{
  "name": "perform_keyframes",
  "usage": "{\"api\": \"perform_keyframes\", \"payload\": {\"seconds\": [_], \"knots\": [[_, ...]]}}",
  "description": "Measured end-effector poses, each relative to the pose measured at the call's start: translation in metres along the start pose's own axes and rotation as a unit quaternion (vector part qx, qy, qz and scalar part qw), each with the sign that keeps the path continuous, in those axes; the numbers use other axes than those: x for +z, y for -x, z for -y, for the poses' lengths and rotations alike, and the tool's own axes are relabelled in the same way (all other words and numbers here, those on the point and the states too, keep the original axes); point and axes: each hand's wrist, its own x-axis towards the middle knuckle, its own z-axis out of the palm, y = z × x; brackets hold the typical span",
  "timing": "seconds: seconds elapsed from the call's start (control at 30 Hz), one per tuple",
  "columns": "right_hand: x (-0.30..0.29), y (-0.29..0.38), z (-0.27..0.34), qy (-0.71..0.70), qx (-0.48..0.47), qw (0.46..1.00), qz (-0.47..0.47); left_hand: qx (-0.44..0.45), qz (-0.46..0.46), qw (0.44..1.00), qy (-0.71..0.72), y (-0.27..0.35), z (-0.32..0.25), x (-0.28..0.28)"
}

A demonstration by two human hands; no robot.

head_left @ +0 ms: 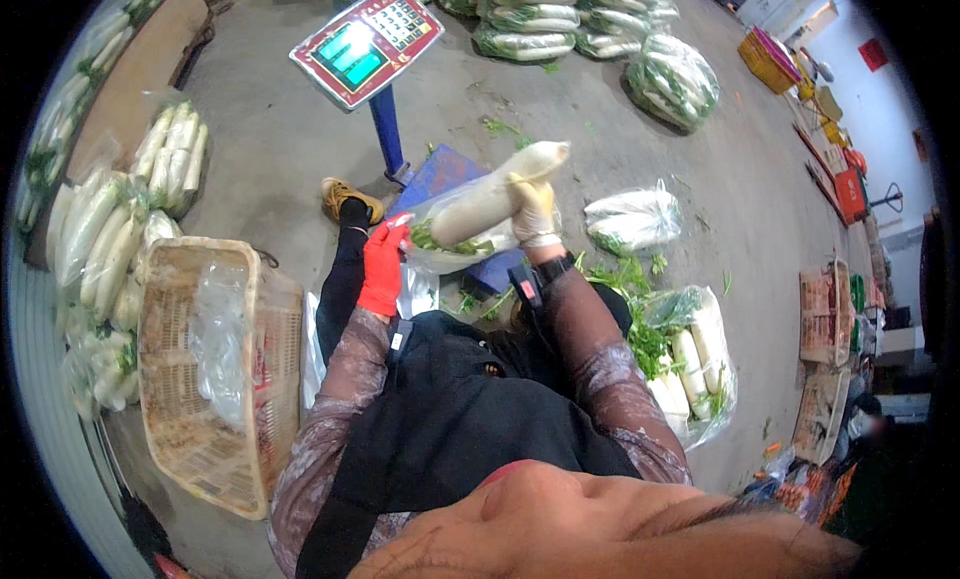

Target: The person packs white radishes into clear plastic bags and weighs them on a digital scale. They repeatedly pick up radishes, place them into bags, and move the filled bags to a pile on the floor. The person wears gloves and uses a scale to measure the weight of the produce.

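My right hand [534, 211], in a pale glove, grips a large white radish [487, 193] from its far side, the tip pointing up and right. In a red glove, my left hand [384, 268] pinches the edge of a clear plastic bag [442, 258]. Green leaf stalks show in the bag under the radish's lower end. Beneath both lies the blue platform of a floor scale [442, 174], whose red-framed display [367, 45] is lit. To the right, an open bag of white radishes [697, 354] lies beside loose green leaves [637, 316].
On the left stands a dirty plastic crate [199, 376] holding clear bags, with bagged radishes [97, 234] behind it. A closed bag of radishes [634, 217] lies on the floor at right. Stacked bags [529, 20] stand ahead. A person [862, 429] is at the far right.
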Motion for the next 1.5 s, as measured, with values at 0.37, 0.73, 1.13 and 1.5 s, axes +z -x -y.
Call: {"api": "perform_keyframes", "payload": {"seconds": [0.37, 0.73, 1.13, 1.5], "knots": [[0.003, 0.014, -0.087, 0.725, -0.216, 0.572, 0.317, -0.016, -0.103, 0.994, -0.032, 0.017, 0.011, 0.000], [-0.011, -0.040, -0.108, 0.584, -0.228, 0.755, 0.190, -0.059, -0.045, 0.996, 0.057, 0.028, 0.029, -0.041], [-0.037, 0.006, -0.096, 0.766, -0.135, 0.536, 0.328, -0.112, 0.052, 0.957, 0.261, 0.002, 0.034, -0.001], [-0.047, -0.010, -0.088, 0.704, -0.098, 0.623, 0.328, 0.027, 0.057, 0.971, 0.232, -0.001, 0.006, 0.006]]}}
